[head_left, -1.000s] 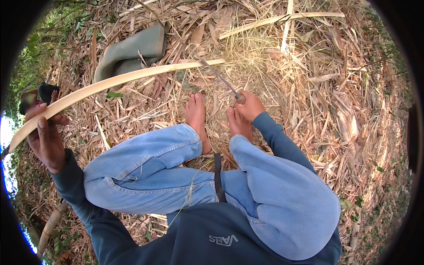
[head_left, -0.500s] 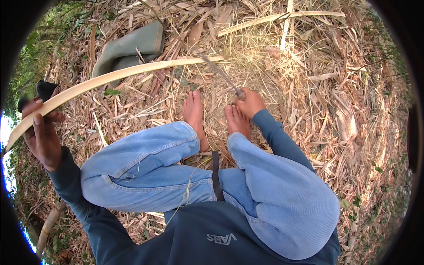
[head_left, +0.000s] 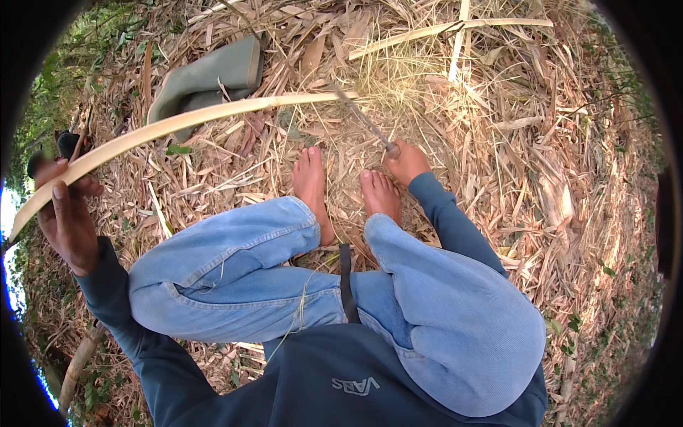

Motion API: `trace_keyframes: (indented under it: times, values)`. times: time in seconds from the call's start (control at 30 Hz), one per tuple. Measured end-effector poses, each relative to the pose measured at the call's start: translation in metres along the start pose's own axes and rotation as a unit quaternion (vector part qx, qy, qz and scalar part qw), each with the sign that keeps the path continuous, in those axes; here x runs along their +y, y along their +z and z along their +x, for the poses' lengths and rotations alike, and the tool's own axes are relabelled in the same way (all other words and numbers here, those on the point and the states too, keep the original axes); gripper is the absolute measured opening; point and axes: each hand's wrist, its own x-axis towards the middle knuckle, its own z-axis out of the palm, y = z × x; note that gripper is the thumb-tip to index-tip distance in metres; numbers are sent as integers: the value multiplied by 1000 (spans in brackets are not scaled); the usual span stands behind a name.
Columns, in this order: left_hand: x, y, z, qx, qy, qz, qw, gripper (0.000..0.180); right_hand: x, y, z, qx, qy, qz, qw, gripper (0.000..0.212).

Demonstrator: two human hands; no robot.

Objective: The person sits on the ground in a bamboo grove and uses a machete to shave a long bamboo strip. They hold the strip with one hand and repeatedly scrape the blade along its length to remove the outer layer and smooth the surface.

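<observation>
A long pale bamboo strip (head_left: pixel 178 124) arcs from the far left edge to a spot beyond my feet. My left hand (head_left: pixel 67 220) grips it near its left end, thumb pressed on top and fingers wrapped beneath. My right hand (head_left: pixel 408 162) is closed around the handle of a knife (head_left: pixel 363 117), just beyond my right foot. The narrow, dark blade slants up and left, its far part at the strip's right end. Whether the edge touches the strip there I cannot tell. Fine pale shavings (head_left: pixel 388 89) lie beside that end.
Green rubber boots (head_left: pixel 213 71) lie on their side behind the strip. Further off to the right, two other bamboo strips (head_left: pixel 420 37) cross on the ground. Dry leaves and husks cover the ground around my bare feet (head_left: pixel 309 181). A pole (head_left: pixel 78 363) lies at the lower left.
My right hand and the knife have shifted slightly to the right and toward me, the blade sliding along the strip's end. The left hand keeps its hold on the strip.
</observation>
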Motion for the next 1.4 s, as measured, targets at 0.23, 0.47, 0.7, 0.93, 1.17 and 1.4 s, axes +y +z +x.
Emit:
trace_keyframes:
  times: [0.23,0.47,0.7,0.93,1.17,1.4]
  values:
    - [3,2,-1,-6,1,1,1000,30,20,3,7,41,-14,9,999,31]
    - [2,-1,0,-3,12,-9,1000,32,19,-9,7,-20,15,-2,1000,39]
    - [4,3,-2,15,11,-34,999,29,14,-26,7,-87,72,92,989,36]
    - [15,10,-4,-28,25,-42,998,31,-62,-30,-43,-29,-126,177,976,29]
    - [11,22,-6,-76,23,-25,997,44,-111,-40,-63,-68,-200,191,959,28]
    - [7,20,-8,-65,18,-36,997,43,-105,-37,-66,-39,-209,152,965,24]
